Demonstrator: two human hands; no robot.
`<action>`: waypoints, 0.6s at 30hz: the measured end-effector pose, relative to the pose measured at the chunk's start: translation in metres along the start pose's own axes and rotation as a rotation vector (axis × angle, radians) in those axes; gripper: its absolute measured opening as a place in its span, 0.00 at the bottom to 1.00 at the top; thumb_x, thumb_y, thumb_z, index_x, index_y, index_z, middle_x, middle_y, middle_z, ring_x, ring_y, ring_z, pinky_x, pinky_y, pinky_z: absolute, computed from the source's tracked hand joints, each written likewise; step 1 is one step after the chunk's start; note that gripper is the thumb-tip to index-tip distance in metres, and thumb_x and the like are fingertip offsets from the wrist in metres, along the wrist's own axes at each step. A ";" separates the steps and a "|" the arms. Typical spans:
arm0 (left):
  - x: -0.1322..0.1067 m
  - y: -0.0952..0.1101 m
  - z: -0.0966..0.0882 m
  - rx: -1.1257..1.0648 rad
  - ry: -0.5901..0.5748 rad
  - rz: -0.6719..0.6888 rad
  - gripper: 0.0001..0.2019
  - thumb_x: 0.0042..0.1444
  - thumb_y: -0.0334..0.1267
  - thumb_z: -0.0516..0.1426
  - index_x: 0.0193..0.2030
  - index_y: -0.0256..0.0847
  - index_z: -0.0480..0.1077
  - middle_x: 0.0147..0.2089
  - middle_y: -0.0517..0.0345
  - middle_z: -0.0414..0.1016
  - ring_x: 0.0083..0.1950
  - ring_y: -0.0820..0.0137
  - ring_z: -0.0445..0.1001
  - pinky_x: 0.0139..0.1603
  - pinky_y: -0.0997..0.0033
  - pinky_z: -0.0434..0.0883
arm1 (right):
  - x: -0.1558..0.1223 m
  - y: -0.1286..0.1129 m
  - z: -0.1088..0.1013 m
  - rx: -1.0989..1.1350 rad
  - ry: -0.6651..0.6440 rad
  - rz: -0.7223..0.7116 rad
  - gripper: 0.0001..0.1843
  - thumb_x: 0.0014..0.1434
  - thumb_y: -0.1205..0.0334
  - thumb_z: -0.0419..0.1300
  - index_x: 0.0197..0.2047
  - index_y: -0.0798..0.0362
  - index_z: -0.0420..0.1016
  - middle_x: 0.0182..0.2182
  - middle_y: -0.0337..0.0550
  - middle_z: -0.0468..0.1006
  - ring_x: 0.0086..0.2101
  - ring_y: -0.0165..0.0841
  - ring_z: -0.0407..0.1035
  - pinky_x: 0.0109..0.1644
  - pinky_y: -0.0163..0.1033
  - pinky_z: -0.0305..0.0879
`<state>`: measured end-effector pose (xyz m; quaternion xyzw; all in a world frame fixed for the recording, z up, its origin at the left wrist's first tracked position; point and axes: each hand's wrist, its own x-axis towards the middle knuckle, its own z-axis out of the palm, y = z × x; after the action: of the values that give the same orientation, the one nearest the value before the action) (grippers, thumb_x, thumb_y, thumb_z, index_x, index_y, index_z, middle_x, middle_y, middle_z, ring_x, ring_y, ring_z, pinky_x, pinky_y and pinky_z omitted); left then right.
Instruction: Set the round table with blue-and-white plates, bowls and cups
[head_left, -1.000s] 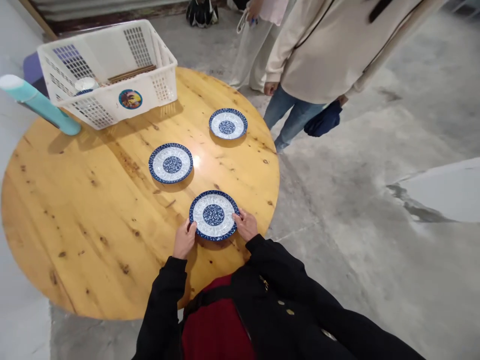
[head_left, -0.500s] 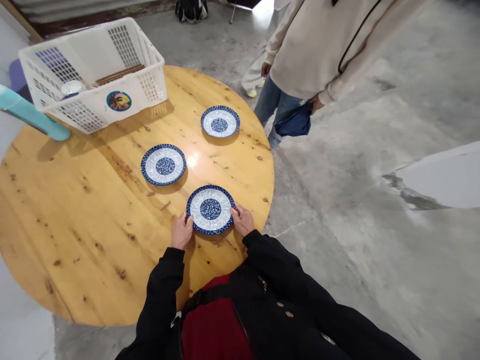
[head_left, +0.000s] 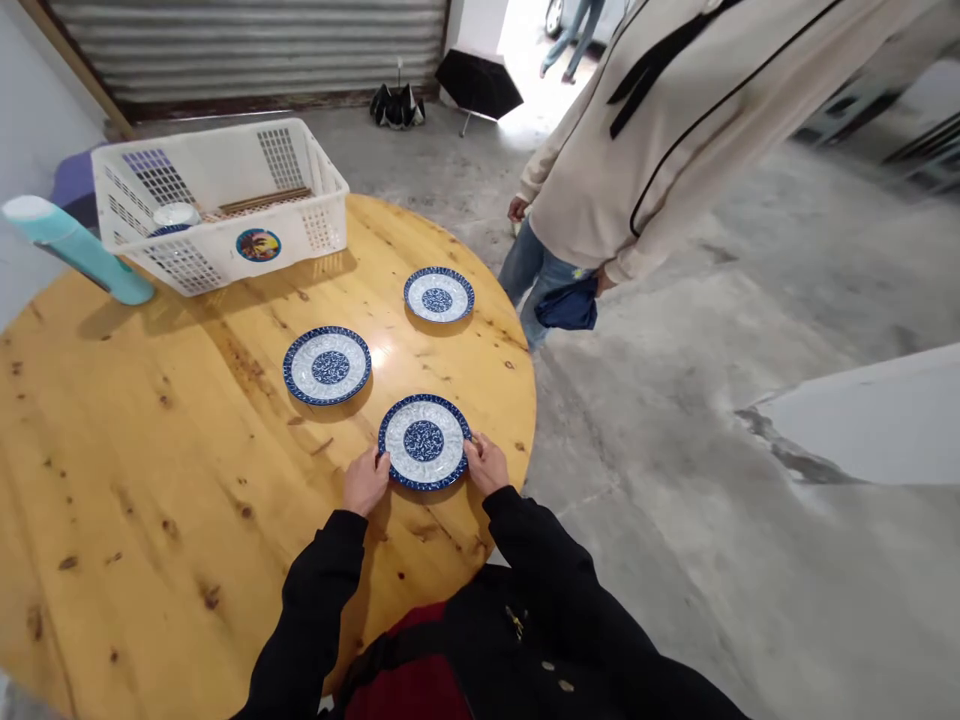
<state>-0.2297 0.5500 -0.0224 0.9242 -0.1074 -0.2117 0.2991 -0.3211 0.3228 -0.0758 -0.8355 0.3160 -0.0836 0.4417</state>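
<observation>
A blue-and-white patterned plate (head_left: 424,441) is between my two hands, close to the near edge of the round wooden table (head_left: 247,560). My left hand (head_left: 367,480) pinches its left rim, thumb on top. On the opposite rim my right hand (head_left: 487,463) grips in the same way. Whether the plate's underside touches the table I cannot tell. Two matching plates lie on the table beyond it: one plate (head_left: 328,366) to the upper left, another plate (head_left: 439,295) farther back.
At the far left stands a white plastic basket (head_left: 217,262) holding a white dish and chopsticks. Beside it a light-blue bottle-like object (head_left: 82,250) leans. A person in a beige top (head_left: 600,190) stands past the table's right edge, holding dark-blue cloth (head_left: 568,305). Umbrellas (head_left: 480,84) lie behind.
My view has tilted up, so the table and plates appear lower and more of the background shows. Both hands keep hold of the same plate's rim.
</observation>
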 end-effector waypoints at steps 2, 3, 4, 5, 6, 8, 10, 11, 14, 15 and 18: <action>-0.003 -0.002 0.001 -0.099 -0.022 -0.011 0.15 0.66 0.44 0.50 0.27 0.44 0.60 0.28 0.56 0.75 0.36 0.63 0.77 0.37 0.69 0.60 | -0.004 0.001 -0.002 0.041 0.009 -0.008 0.28 0.59 0.46 0.51 0.50 0.57 0.80 0.40 0.55 0.84 0.43 0.45 0.78 0.51 0.46 0.71; -0.005 -0.003 0.001 -0.155 -0.036 -0.023 0.15 0.66 0.44 0.49 0.27 0.44 0.60 0.27 0.57 0.75 0.35 0.63 0.77 0.37 0.69 0.62 | -0.006 0.002 -0.003 0.064 0.011 -0.012 0.28 0.59 0.45 0.51 0.49 0.57 0.80 0.40 0.54 0.84 0.43 0.44 0.78 0.50 0.46 0.72; -0.007 -0.004 0.002 -0.206 -0.048 -0.034 0.14 0.66 0.44 0.49 0.28 0.44 0.62 0.26 0.57 0.76 0.34 0.64 0.78 0.38 0.70 0.63 | -0.009 0.002 -0.005 0.087 0.007 -0.011 0.28 0.59 0.45 0.51 0.48 0.57 0.80 0.38 0.53 0.84 0.41 0.44 0.78 0.48 0.45 0.73; -0.009 -0.005 0.002 -0.246 -0.054 -0.046 0.14 0.66 0.45 0.50 0.30 0.44 0.63 0.26 0.58 0.76 0.33 0.64 0.78 0.38 0.70 0.64 | -0.011 0.002 -0.006 0.110 0.001 -0.005 0.28 0.60 0.44 0.52 0.48 0.56 0.81 0.36 0.51 0.84 0.39 0.43 0.77 0.46 0.44 0.73; -0.010 -0.005 0.003 -0.270 -0.053 -0.052 0.13 0.66 0.45 0.50 0.31 0.44 0.65 0.26 0.58 0.77 0.33 0.64 0.78 0.39 0.70 0.64 | -0.013 0.002 -0.007 0.131 -0.004 0.005 0.28 0.60 0.44 0.52 0.47 0.56 0.81 0.34 0.50 0.83 0.38 0.42 0.77 0.44 0.44 0.73; -0.012 -0.005 0.004 -0.270 -0.042 -0.043 0.12 0.65 0.44 0.50 0.32 0.44 0.66 0.26 0.58 0.77 0.33 0.64 0.78 0.39 0.69 0.65 | -0.016 0.001 -0.008 0.164 -0.017 0.023 0.27 0.59 0.44 0.53 0.46 0.57 0.81 0.32 0.49 0.83 0.35 0.41 0.76 0.40 0.43 0.73; -0.012 -0.004 0.006 -0.242 -0.033 -0.017 0.12 0.65 0.43 0.50 0.30 0.44 0.64 0.26 0.58 0.77 0.33 0.64 0.77 0.39 0.69 0.64 | -0.018 0.000 -0.008 0.186 -0.039 0.033 0.28 0.57 0.44 0.53 0.45 0.58 0.81 0.31 0.48 0.82 0.33 0.39 0.75 0.38 0.41 0.73; -0.012 -0.005 0.008 -0.231 -0.028 -0.009 0.13 0.65 0.42 0.50 0.29 0.44 0.63 0.26 0.57 0.77 0.34 0.64 0.77 0.39 0.69 0.64 | -0.020 -0.001 -0.008 0.196 -0.053 0.034 0.28 0.57 0.43 0.53 0.45 0.58 0.80 0.31 0.48 0.81 0.32 0.39 0.74 0.37 0.41 0.72; -0.013 -0.007 0.013 -0.238 -0.024 -0.017 0.12 0.63 0.40 0.49 0.27 0.44 0.62 0.26 0.57 0.77 0.34 0.65 0.76 0.38 0.70 0.64 | -0.025 -0.003 -0.008 0.222 -0.078 0.039 0.31 0.55 0.42 0.53 0.46 0.59 0.80 0.31 0.47 0.81 0.30 0.37 0.72 0.35 0.40 0.72; -0.014 -0.008 0.014 -0.249 -0.024 -0.021 0.12 0.63 0.40 0.50 0.27 0.44 0.63 0.26 0.57 0.77 0.34 0.65 0.76 0.38 0.71 0.64 | -0.027 -0.003 -0.008 0.230 -0.083 0.042 0.31 0.55 0.42 0.53 0.47 0.59 0.80 0.31 0.47 0.81 0.30 0.37 0.72 0.34 0.40 0.72; -0.017 -0.011 0.018 -0.291 -0.015 -0.022 0.11 0.62 0.40 0.50 0.29 0.43 0.67 0.26 0.58 0.77 0.35 0.65 0.76 0.38 0.71 0.66 | -0.030 -0.003 -0.008 0.263 -0.100 0.061 0.33 0.54 0.42 0.54 0.49 0.59 0.79 0.33 0.48 0.81 0.30 0.37 0.72 0.33 0.40 0.72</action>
<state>-0.2521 0.5550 -0.0364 0.8706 -0.0675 -0.2353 0.4269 -0.3470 0.3365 -0.0645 -0.7633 0.3053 -0.0692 0.5651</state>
